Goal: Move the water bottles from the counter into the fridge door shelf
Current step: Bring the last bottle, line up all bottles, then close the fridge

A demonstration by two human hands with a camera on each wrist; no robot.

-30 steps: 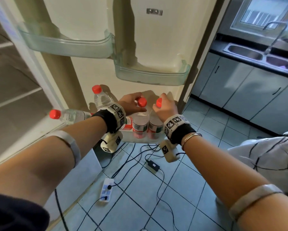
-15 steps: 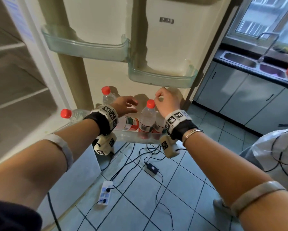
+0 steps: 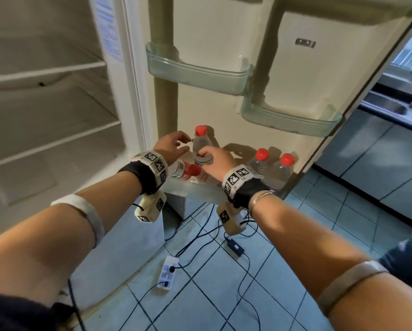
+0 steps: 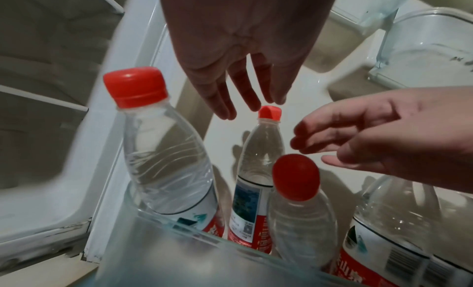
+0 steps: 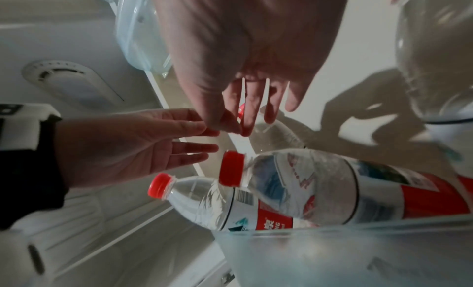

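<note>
Hovering over the water bottles in the bottom door shelf, left hand and right hand both spread loose fingers, gripping nothing.

Little can be read. At the lower right of the left wrist view, the clear plastic water bottle with a red-and-white label carries white Chinese characters on its red band, 山 among them. A black barcode stands beside them. The upright clear bottle at the back bears a small QR code low on its label, and the print around it is too small to read. In the right wrist view the tilted clear bottle shows a barcode, the character 泉 and Latin letters ending in NG. The blue-printed white sticker on the fridge wall is blurred. The white wrist bands carry black-and-white square code markers and no words.
</note>
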